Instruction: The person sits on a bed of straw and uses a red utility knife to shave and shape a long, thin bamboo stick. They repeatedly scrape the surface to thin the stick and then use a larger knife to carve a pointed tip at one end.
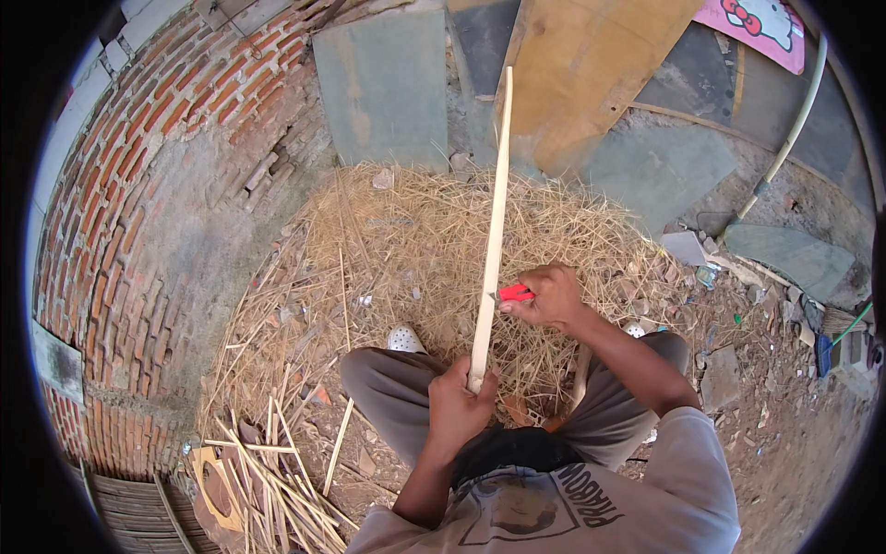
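Straw (415, 231) littered the ground (784, 443). The left hand (460, 406) gripped a wooden strip (498, 203) by its near end; the right hand (551, 297) clasped a red tool (517, 293) at the strip's edge. Sticks (288, 485) lay heaped lower left.

The pale strip (496, 231) looks like smooth, matt wood; the red handle (517, 292) (apparently plastic) is brighter-finished; trousers (388, 383) are matt cloth, the brick wall (129, 240) rough.

A worn brick wall (118, 277) and littered dirt (784, 443) show a yard.
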Available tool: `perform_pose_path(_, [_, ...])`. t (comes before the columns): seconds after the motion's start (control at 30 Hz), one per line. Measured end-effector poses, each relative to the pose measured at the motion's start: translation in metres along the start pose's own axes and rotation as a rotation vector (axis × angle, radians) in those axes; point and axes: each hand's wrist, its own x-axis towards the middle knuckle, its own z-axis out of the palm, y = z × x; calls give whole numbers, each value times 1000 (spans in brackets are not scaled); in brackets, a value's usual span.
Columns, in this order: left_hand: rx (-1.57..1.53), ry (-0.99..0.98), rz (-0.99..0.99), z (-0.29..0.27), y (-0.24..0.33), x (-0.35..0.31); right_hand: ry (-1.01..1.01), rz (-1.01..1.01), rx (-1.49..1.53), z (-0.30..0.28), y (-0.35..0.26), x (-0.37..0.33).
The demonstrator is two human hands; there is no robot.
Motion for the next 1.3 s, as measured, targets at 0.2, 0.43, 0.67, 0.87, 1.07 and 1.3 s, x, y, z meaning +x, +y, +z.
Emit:
perform_pose_path(0.2, [44,11,32,-1,-11,-3,66,-181,-159,-3,6,7])
perform_pose_path(0.43, [-55,-94,7,-2,-16,-36,34,147,-234,-4,53,15])
perform_pose_path(0.67, [33,-290,-92,-28,-9,-64,-77,546,-260,-9,95,18])
perform_pose_path(0.87, [-342,-330,-209,-38,-43,-85,24,524,-259,-13,99,14])
perform_pose_path(1.07, [-975,-275,-427,-21,-44,-29,-103,90,-55,6,6,3])
perform_pose_path(1.3, [-1051,-210,-410,-7,-30,23,-202,-60,105,16,-41,-16])
